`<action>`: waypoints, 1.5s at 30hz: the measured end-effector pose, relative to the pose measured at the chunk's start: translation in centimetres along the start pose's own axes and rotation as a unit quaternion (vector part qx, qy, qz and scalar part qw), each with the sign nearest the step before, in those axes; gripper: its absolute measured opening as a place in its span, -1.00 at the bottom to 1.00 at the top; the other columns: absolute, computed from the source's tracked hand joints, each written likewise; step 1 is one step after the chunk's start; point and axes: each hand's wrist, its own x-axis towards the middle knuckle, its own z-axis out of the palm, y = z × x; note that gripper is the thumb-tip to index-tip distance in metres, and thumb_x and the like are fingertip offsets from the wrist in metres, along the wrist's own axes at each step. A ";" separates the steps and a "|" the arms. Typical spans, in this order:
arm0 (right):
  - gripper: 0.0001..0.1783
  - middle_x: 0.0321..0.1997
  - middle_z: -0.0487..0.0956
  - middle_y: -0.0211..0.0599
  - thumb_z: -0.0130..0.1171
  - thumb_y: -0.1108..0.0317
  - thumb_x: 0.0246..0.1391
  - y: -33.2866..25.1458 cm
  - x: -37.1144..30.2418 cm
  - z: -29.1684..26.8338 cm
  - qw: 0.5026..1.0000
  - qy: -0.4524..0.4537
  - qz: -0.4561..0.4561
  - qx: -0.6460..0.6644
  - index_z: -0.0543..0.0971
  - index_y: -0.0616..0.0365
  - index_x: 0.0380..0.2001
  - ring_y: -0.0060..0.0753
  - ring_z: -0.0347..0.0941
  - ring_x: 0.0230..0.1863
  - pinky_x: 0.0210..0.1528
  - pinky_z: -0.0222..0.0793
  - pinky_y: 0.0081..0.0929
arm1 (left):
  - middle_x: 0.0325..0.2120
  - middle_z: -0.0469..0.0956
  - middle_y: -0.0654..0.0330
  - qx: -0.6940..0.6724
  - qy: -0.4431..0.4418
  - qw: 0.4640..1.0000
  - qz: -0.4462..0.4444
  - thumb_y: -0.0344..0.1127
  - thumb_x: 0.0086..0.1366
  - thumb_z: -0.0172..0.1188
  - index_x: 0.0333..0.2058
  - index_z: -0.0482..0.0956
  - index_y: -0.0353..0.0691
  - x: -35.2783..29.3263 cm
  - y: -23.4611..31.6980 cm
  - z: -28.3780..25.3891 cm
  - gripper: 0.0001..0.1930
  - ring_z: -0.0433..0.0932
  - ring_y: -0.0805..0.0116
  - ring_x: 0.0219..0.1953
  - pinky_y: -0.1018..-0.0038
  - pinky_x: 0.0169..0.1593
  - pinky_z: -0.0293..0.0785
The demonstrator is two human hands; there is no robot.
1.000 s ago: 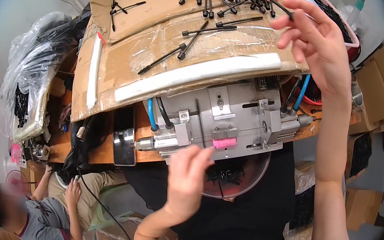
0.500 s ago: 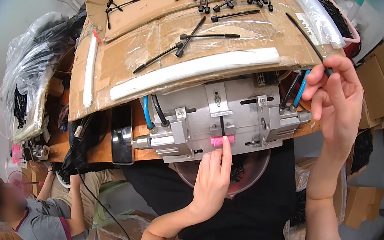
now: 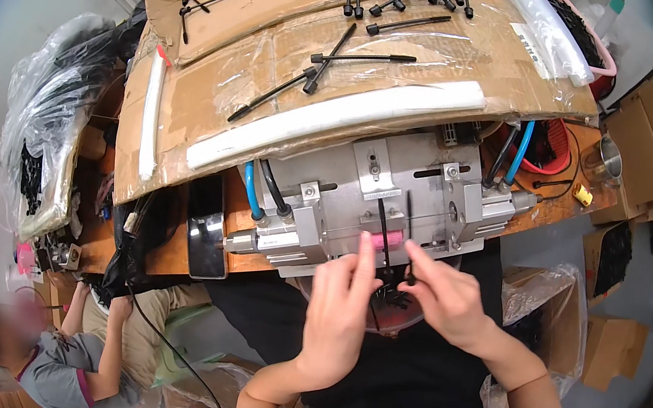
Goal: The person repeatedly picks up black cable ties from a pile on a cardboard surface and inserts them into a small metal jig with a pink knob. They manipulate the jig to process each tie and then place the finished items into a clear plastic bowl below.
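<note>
My right hand [image 3: 450, 301] is closed in a pinch on a thin black rod [image 3: 409, 220], which points up toward the metal fixture [image 3: 362, 159]. Beside it, my left hand [image 3: 338, 314] has its index finger stretched up to the left end of a pink block [image 3: 395, 238] on the fixture's front. Those fingers are extended and I see nothing gripped in them. Another black rod [image 3: 384, 222] stands across the pink block, between the two hands. Below the fixture, a bowl [image 3: 408, 320] with black pieces in it is partly hidden by my hands.
A cardboard sheet [image 3: 262, 40] with several black rods [image 3: 354, 7] covers the bench behind the fixture. A phone [image 3: 208, 233] lies left of it. A red basket [image 3: 553, 144] and metal cup [image 3: 602, 162] stand right. Another person [image 3: 67, 359] sits at lower left.
My right hand has come down from the upper right to the fixture's front with its black rod. My left index finger has shifted left off the pink block's middle. The rod there now leans forward.
</note>
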 end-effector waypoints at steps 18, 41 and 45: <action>-0.36 -0.42 0.61 -0.18 0.35 0.55 -0.06 -1.1 5.8 -5.3 0.994 0.050 0.073 -0.060 0.47 0.20 0.17 -0.34 0.54 -0.55 -0.44 0.48 -0.46 | -0.29 0.45 0.04 0.066 0.156 0.985 0.028 -0.55 0.23 0.17 0.03 0.54 -0.28 10.7 -6.3 -6.9 -0.64 0.43 0.11 -0.20 0.30 -0.09 0.39; -0.81 -0.45 0.67 -0.25 0.27 0.41 0.05 2.4 27.3 -4.3 0.988 -0.138 0.012 -0.068 0.63 0.28 -0.27 -0.58 0.56 -0.56 -0.54 0.41 -0.56 | -0.46 0.43 0.12 0.005 -0.091 0.993 0.069 -0.32 0.15 0.34 -0.34 0.54 -0.30 16.9 -8.8 -10.5 -0.80 0.43 0.24 -0.42 0.38 -0.28 0.39; -0.68 -0.32 0.68 -0.20 0.28 0.35 0.09 0.8 23.5 -7.8 0.985 -0.051 0.096 0.137 0.57 0.36 -0.14 -0.51 0.64 -0.26 -0.50 0.47 -0.62 | -0.42 0.42 0.08 0.059 0.006 0.994 0.087 -0.24 0.12 0.38 -0.37 0.45 -0.29 15.6 -7.2 -8.3 -0.70 0.43 0.06 -0.29 0.27 -0.16 0.38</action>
